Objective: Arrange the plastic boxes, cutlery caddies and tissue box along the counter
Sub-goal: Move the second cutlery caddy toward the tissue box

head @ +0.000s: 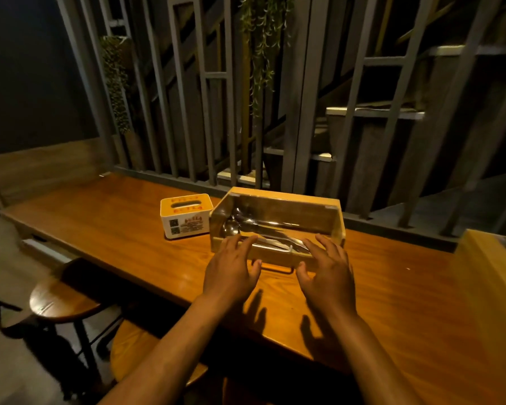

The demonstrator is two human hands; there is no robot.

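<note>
A wooden cutlery caddy point(278, 226) sits on a polished wooden counter point(123, 229), close to the counter's far edge and a grey metal railing point(187, 118). The caddy is an open-topped box with a metal handle point(276, 268) on its near side; spoons point(235, 225) and other metal cutlery lie inside it. Just to its left stands a white and yellow tissue box point(185, 215), apart from the caddy by a narrow gap.

Both hands reach toward the caddy's near side. The left hand point(231, 268) is spread flat, palm down, with fingertips over the caddy's near left rim. The right hand point(329, 271) is likewise spread open, fingers over the near right rim. Neither hand grasps anything; whether the fingertips touch the rim cannot be told.

Two round wooden stools point(62, 299) stand below the counter's left edge. Hanging greenery point(260, 51) trails behind the railing.
</note>
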